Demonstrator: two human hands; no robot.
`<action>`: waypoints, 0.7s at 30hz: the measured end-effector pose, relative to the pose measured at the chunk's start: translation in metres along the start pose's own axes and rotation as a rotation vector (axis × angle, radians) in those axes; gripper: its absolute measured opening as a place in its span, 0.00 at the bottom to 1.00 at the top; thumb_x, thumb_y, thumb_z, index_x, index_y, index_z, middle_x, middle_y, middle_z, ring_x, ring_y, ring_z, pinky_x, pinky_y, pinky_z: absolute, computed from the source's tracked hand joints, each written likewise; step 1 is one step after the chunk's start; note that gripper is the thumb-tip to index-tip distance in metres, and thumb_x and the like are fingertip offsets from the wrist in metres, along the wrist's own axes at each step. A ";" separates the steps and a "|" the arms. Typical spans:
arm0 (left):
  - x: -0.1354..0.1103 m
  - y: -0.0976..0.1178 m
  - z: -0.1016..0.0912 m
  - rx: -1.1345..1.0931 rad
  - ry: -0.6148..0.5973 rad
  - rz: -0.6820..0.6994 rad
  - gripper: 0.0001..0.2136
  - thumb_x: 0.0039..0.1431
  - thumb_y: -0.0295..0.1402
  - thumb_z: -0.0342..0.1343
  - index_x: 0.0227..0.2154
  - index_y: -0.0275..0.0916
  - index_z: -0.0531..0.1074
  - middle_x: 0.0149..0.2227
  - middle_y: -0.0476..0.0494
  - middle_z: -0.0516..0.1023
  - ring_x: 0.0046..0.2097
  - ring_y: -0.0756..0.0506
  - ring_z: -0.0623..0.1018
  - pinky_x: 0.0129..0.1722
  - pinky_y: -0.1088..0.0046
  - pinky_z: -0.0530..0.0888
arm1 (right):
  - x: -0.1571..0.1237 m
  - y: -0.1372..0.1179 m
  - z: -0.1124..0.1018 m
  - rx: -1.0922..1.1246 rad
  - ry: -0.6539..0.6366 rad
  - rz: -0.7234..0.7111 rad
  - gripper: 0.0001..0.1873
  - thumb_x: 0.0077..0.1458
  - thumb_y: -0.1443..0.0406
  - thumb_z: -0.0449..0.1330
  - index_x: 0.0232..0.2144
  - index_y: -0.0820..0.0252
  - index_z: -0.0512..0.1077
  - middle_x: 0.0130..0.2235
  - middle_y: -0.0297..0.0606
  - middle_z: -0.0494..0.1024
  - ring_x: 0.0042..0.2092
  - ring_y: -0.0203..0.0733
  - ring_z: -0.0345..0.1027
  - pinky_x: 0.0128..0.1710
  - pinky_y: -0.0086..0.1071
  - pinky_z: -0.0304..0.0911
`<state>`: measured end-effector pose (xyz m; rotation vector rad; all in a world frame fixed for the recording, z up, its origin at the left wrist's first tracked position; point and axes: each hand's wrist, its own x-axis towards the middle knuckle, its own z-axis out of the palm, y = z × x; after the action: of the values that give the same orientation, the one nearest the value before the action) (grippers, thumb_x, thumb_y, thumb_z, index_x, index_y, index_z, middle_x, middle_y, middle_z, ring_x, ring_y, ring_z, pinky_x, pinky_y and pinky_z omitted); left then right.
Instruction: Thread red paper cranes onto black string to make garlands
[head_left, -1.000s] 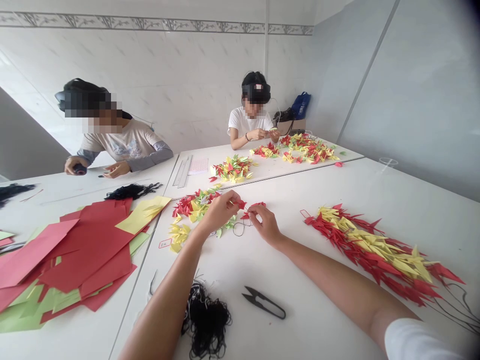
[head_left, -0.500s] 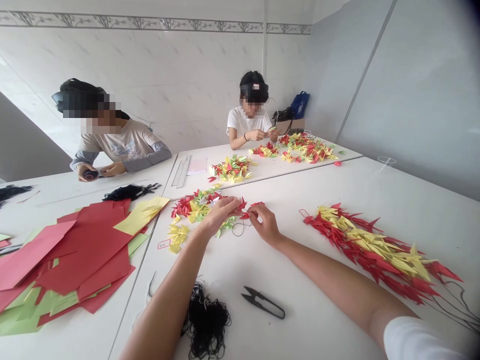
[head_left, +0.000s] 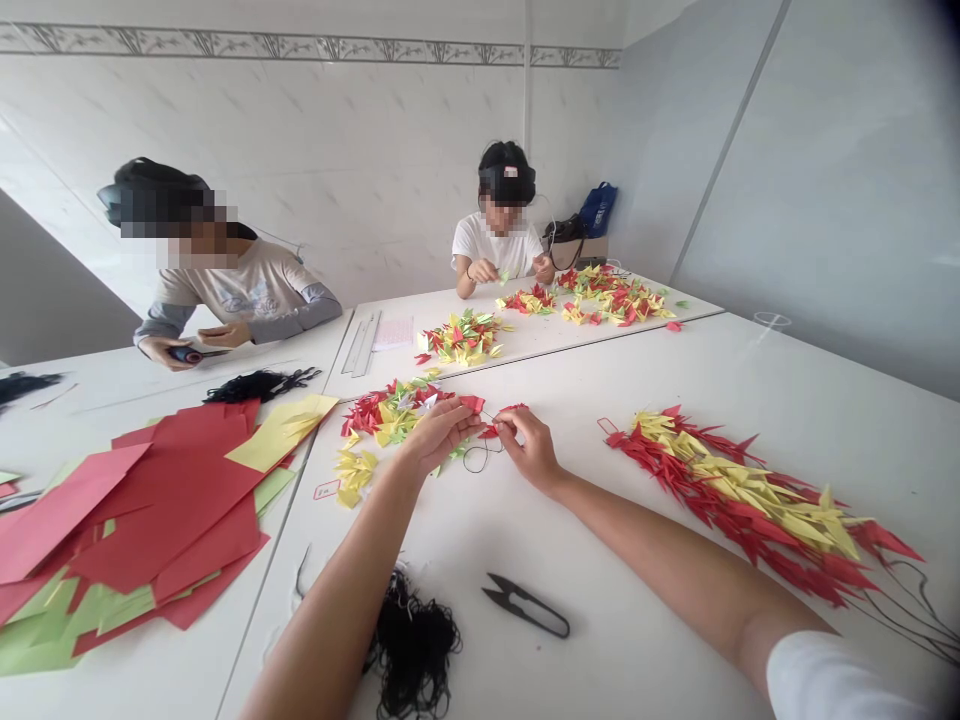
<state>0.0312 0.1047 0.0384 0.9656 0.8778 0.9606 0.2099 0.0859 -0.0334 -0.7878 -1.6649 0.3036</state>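
My left hand (head_left: 442, 434) is closed on a red folded paper crane (head_left: 472, 403), held between thumb and fingers. Just right of it, my right hand (head_left: 531, 446) pinches a dark thread (head_left: 474, 471) that loops down onto the white table between the hands. A thin line runs from the right fingertips to the crane; whether part of it is a needle is too small to tell. More red folded paper lies right behind the right fingers. Beside my left hand is a pile of red, yellow and green paper cranes (head_left: 394, 412).
Thread snips (head_left: 526, 605) and a black thread bundle (head_left: 416, 640) lie in front of me. Strung red and yellow cranes (head_left: 739, 490) lie at right, coloured paper sheets (head_left: 172, 490) at left. Two people sit across the tables, near another crane pile (head_left: 463, 338).
The red crane has turned in my left fingers, and that hand has shifted slightly left. My right hand stays nearly still. The far person's hands have moved apart, one with a green piece.
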 end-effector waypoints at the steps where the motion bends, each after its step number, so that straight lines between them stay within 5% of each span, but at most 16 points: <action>1: 0.000 0.000 0.000 -0.003 -0.005 -0.002 0.08 0.52 0.28 0.67 0.33 0.34 0.74 0.30 0.46 0.78 0.34 0.51 0.79 0.45 0.71 0.77 | 0.000 0.000 0.000 -0.004 0.006 -0.002 0.08 0.66 0.66 0.52 0.36 0.55 0.71 0.34 0.37 0.76 0.32 0.40 0.66 0.35 0.35 0.65; 21: -0.005 0.005 0.003 0.047 -0.036 0.011 0.11 0.46 0.33 0.71 0.29 0.34 0.75 0.26 0.49 0.74 0.32 0.52 0.76 0.44 0.72 0.75 | 0.000 0.000 0.000 -0.007 0.016 0.002 0.08 0.65 0.68 0.52 0.37 0.55 0.72 0.34 0.37 0.77 0.33 0.40 0.67 0.35 0.35 0.65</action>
<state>0.0312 0.1003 0.0455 1.0253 0.8689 0.9325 0.2101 0.0861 -0.0336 -0.7953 -1.6509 0.2918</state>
